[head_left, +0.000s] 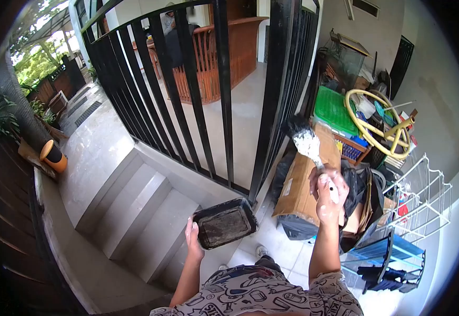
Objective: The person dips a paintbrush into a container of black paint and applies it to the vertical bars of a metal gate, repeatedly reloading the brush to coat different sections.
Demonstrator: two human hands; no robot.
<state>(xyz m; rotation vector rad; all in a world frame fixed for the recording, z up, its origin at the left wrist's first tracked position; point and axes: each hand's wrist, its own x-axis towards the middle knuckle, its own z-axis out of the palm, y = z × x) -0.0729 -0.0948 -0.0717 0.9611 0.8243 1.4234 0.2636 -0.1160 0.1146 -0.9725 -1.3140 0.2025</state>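
A shallow black paint tray [228,224], rectangular and with dark smears on its bottom, is held level by its left edge in my left hand [193,237]. My right hand [328,192] grips the handle of a paintbrush [308,146], pointing it up and away from me. Its metal band is crusted with white paint and its bristles are black. In this view the bristle tips come right beside the black metal railing [276,100], close to its thick corner post.
Concrete steps [140,216] descend at my left. Against the right wall are a cardboard box [308,184], a green lid [336,111], a yellow ring-shaped frame [357,121] and a white wire rack [424,203]. Behind the railing, a person [174,42] is near a wooden counter [242,55].
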